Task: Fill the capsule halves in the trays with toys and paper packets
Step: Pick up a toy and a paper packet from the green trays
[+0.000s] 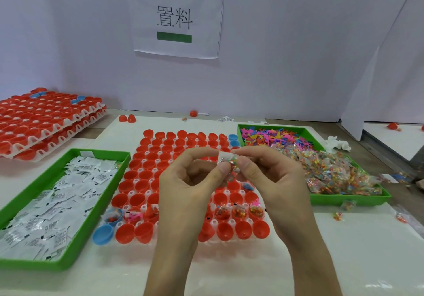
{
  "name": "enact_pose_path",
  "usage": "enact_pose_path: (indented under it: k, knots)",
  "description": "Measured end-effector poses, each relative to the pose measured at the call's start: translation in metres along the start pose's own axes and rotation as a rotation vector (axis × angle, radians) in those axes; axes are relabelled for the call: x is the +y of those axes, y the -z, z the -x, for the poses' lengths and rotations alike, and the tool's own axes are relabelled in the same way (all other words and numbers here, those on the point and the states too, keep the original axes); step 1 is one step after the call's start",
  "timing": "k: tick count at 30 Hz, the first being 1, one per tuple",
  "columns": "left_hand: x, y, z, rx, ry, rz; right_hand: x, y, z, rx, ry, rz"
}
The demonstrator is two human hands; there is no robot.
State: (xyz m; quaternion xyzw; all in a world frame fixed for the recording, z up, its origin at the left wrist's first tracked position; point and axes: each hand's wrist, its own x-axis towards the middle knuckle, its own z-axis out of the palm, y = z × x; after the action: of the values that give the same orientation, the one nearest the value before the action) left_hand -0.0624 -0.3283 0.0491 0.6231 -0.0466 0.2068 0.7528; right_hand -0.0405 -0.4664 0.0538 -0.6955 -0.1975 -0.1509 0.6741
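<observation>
A white tray [146, 241] of red capsule halves [146, 174] lies in front of me. Several halves in its second-nearest row hold toys and packets [238, 212]. My left hand [190, 185] and my right hand [275, 178] meet above the tray. Both pinch one small clear bag of coloured bits with a white paper packet [229, 161] between thumbs and forefingers. The middle of the tray is hidden behind my hands.
A green bin of white paper packets [57, 201] sits at the left. A green bin of coloured toys and clear bags [321, 158] sits at the right. Stacked trays of red halves [46, 121] stand at the far left. Blue halves [103, 233] and loose bags lie about.
</observation>
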Motion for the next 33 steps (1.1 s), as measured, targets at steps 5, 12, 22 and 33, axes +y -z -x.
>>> enact_pose_path:
  k: [5, 12, 22, 33]
  knots:
    - [-0.0024, 0.0002, -0.0005, 0.01, -0.027, -0.005, -0.0012, -0.0003, -0.0001, -0.033, 0.027, 0.002]
    - [-0.0047, 0.0009, -0.0005, 0.056, 0.002, 0.051, -0.0012, 0.0005, 0.0011, -0.022, 0.027, -0.053]
    - [-0.0038, 0.0026, -0.0004, 0.054, 0.058, 0.141, 0.0012, -0.0045, 0.0017, 0.021, -0.038, -0.195]
    - [-0.002, 0.0042, 0.0006, 0.006, -0.04, -0.043, -0.0008, -0.0011, 0.0034, 0.023, 0.013, -0.097]
